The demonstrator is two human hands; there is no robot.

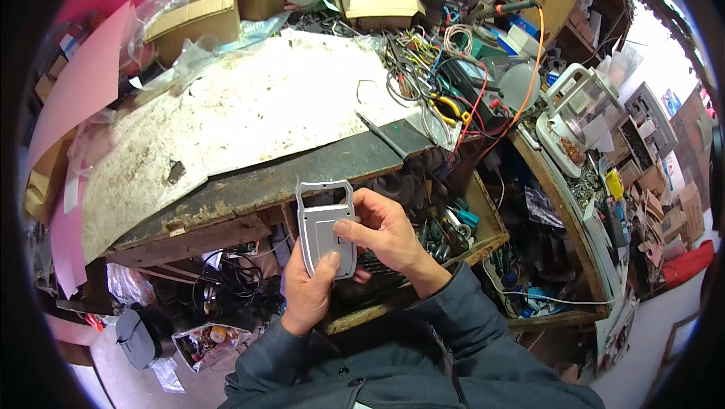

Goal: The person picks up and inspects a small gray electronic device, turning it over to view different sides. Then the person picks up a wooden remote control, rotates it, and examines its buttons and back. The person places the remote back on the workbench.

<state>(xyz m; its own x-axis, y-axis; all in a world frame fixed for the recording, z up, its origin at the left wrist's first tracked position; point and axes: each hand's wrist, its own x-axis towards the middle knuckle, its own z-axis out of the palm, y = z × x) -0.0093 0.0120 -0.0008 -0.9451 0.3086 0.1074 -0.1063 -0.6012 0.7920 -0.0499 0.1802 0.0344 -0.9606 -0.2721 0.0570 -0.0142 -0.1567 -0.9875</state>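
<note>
A grey plastic handheld device (323, 239) with an open loop-shaped frame at its top is held upright in front of me, over the front edge of the workbench. My left hand (308, 288) grips its lower left side, the thumb lying across the lower face. On the other side, my right hand (385, 231) holds it with the thumb pressed on the face beside a small dark slot and a rectangular panel outline. The right fingers are partly hidden behind the device. What kind of device it is, I cannot tell.
A dirty white sheet (249, 107) covers the workbench, with a pointed tool (381, 135) at its edge. To the right lie yellow-handled pliers (449, 109), tangled wires and a soldering iron (513, 7). An open wooden drawer (483, 246) of tools sits beside my right arm.
</note>
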